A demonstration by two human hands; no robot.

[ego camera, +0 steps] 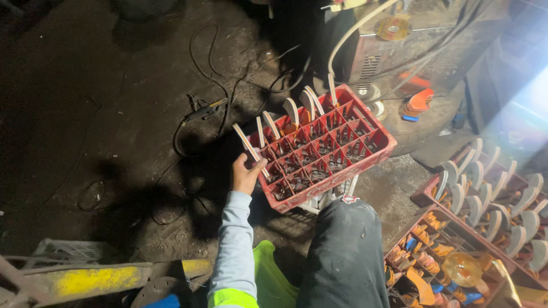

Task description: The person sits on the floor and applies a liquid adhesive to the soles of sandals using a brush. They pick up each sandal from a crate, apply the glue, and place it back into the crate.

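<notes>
At the bottom centre of the frame a dark trouser knee rises beside a grey sleeve with a bright yellow-green cuff band. That sleeve leads up to the left hand, just left of centre, its fingers curled shut around the lower end of a thin curved strip — pale, with striped edges — which stands in the near-left corner cell of a red plastic crate. The right hand is not in view.

The crate sits tilted at the middle of the frame, its grid of cells mostly bare, with several more curved strips standing upright along its far left edge.

In the lower right, a dark tray holds orange and blue odds and ends, and behind it another rack is filled with rows of grey curved pieces.

At the lower left lies a yellow-painted metal bar. Further off — toward the upper middle — black cables loop across the dark, dirty floor, one ending in a clamp. At the top right stands a metal machine with a white hose curving down from it.
</notes>
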